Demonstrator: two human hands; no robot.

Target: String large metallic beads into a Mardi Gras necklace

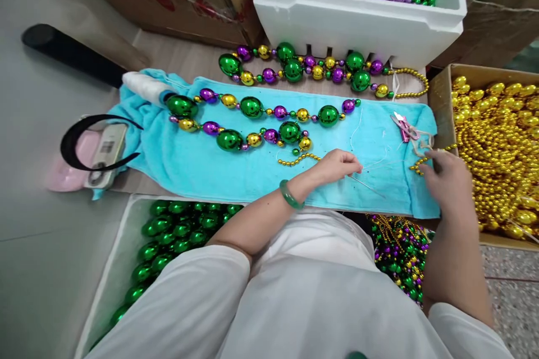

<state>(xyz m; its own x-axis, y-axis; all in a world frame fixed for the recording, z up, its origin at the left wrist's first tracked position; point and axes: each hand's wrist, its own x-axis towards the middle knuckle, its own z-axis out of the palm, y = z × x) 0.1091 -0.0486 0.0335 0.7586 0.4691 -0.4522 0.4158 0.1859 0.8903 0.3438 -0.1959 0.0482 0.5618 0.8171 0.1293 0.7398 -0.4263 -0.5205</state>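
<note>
My left hand [340, 165], with a green bangle [290, 194] on its wrist, pinches white thread [381, 166] over a turquoise towel [210, 176]. A thin needle [368, 185] slants away beneath its fingertips. Blurred by motion, my right hand [450, 176] is at the towel's right end, beside a short string of gold beads [416, 167]; its grip is unclear. Pink-handled snips [406, 128] lie just beyond it. A strand of green, purple and gold beads [251, 107] loops across the towel, with a gold bead chain [295, 162] near my left forearm.
Behind the towel lies another beaded necklace [293, 70], before a white foam box [357, 22] of beads. A carton [446, 81] of gold beads stands right. Green beads fill a container [103, 269] at lower left. A thread spool [145, 87] and black headband [69, 133] are left.
</note>
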